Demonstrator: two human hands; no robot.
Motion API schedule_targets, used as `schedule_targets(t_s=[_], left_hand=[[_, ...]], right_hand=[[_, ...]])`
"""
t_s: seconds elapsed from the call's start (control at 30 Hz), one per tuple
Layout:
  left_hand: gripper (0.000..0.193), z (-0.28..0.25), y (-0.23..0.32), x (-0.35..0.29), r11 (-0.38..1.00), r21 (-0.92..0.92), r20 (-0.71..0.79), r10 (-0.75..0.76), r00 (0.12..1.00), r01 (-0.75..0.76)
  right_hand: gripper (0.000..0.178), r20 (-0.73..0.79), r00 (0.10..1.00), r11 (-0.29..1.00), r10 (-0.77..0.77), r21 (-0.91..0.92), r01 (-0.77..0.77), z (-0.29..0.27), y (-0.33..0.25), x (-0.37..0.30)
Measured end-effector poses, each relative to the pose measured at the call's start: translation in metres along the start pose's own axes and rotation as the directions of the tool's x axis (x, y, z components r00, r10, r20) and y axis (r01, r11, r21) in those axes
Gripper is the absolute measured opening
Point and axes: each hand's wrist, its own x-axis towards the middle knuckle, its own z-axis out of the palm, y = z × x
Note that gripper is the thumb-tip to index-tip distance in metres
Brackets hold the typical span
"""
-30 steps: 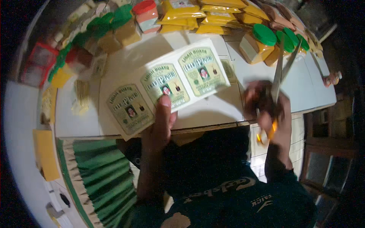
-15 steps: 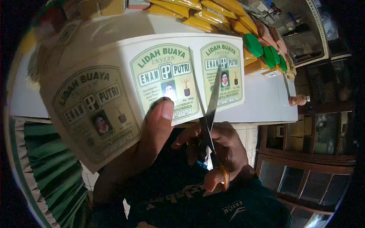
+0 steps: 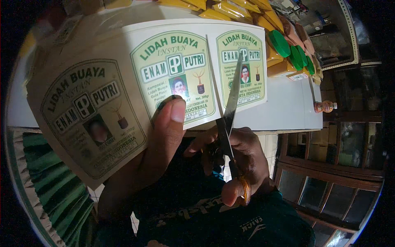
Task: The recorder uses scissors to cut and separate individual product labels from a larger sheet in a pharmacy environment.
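Note:
My left hand grips a white paper sheet of green-framed labels, thumb flat on its front and fingers hidden behind. Three arched labels show in a row; the left one is in shadow. My right hand holds scissors with orange-brown handles, the thumb through one loop. Their blades point up and stand apart at the sheet's lower edge, one in front of the right label. Between the middle and right labels runs a narrow dark gap, wider towards the scissors.
Behind the sheet is a white table. Yellow packets and green-lidded containers crowd its far right. A small bottle lies near the right edge. Wooden glass-fronted cabinets stand right; green pleated cloth hangs left.
The sheet has come up and left in the view, its right part now standing a little higher. The scissors stay at the same gap, with the blades still apart.

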Motion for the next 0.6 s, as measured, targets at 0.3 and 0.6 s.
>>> schedule_targets(t_s=[0.3,0.6], left_hand=[[0.04,-0.002,-0.002,-0.001,0.999,0.049,-0.006,0.009,1.0,-0.008],[0.039,0.001,-0.004,-0.003,0.995,0.094,-0.01,0.023,1.0,-0.022]], right_hand=[[0.078,-0.162,0.978,0.99,0.128,0.083,-0.116,0.011,-0.004,0.002],[0.079,-0.132,0.977,0.983,0.166,0.097,-0.154,0.007,-0.007,0.0]])
